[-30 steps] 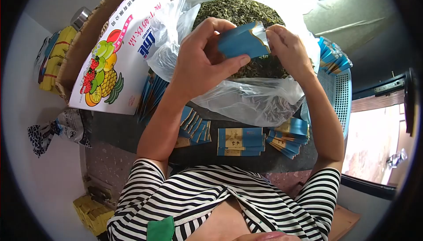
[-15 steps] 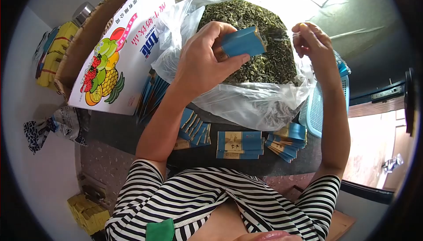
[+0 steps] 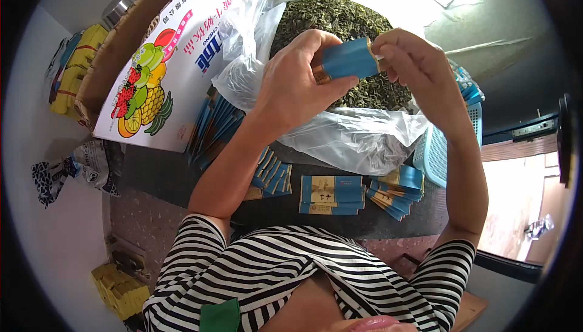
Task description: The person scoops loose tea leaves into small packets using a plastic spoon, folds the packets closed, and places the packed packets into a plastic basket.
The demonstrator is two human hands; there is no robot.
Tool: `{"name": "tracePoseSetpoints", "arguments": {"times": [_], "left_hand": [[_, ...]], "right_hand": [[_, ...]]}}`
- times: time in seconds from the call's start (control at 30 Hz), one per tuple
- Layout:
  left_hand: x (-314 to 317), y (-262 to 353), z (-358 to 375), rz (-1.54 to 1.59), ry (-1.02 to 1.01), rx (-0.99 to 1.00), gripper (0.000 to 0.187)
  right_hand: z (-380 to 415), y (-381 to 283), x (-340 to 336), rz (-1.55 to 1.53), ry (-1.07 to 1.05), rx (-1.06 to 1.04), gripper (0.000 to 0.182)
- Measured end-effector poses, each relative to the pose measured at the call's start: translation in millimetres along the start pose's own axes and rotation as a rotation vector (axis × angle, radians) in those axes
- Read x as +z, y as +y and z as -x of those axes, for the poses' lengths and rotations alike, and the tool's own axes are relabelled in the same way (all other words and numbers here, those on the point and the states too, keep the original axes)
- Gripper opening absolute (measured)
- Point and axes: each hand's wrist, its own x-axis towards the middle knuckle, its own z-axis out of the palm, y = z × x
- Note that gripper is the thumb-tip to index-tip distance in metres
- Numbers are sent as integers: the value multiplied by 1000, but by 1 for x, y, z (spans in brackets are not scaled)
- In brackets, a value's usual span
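My left hand is closed round a small blue packet, its gold-edged end facing right. Against that end, the curled fingertips of my right hand meet the packet; what they pinch, if anything, is hidden. Both hands are over a large clear plastic bag full of dried green tea leaves. Below the bag, more blue-and-gold packets lie stacked on the dark table. Fanned packets lie to their right, others to their left by my forearm.
A white carton flap printed with fruit leans at the left, with further blue packets beside it. A light-blue plastic basket stands right of the bag. Yellow bundles and a metal lid are at far left.
My right hand has moved left, from the bag's right side to the packet's end. My left hand and the packet have shifted slightly right.
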Motion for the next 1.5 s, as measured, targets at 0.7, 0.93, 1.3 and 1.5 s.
{"name": "tracePoseSetpoints", "arguments": {"times": [0.7, 0.93, 1.3, 1.5], "left_hand": [[-21, 4, 2, 127, 69, 51, 44], [-24, -1, -2, 86, 70, 53, 44], [-17, -5, -3, 30, 33, 27, 42], [-12, -2, 0, -18, 8, 36, 44]], "right_hand": [[6, 46, 15, 36, 54, 331, 27], [-14, 68, 20, -190, 161, 288, 27], [-4, 41, -32, -245, 235, 234, 29], [2, 18, -37, -214, 112, 249, 29]]}}
